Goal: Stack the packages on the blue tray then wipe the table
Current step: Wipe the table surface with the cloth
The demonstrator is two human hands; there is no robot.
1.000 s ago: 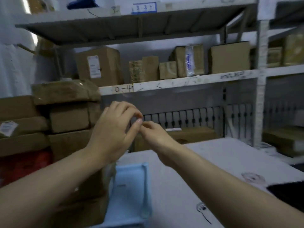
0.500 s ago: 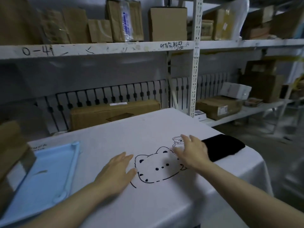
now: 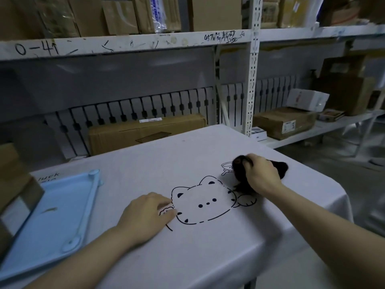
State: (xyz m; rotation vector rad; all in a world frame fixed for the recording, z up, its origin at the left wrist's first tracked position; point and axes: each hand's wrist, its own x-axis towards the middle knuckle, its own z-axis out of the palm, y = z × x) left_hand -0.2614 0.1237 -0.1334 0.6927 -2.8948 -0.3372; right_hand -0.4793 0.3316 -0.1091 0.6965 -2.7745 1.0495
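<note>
One blue tray (image 3: pixel 52 224), one black cloth (image 3: pixel 241 174) gripped by right hand (image 3: pixel 261 176), left hand (image 3: pixel 145 213) flat.

The desk (image 3: pixel 145 170) wears a white cloth with a black outline drawing of a cat face (image 3: pixel 205 202) in the middle of the frame and a small black-lined bowl (image 3: pixel 226 166) beside it. The rag (image 3: pixel 241 174) at centre right is black. The tray (image 3: pixel 52 217) at lower left is pale blue. Brown cardboard boxes (image 3: pixel 145 133) sit on white shelves (image 3: pixel 125 43) marked with black scribbles.
</note>
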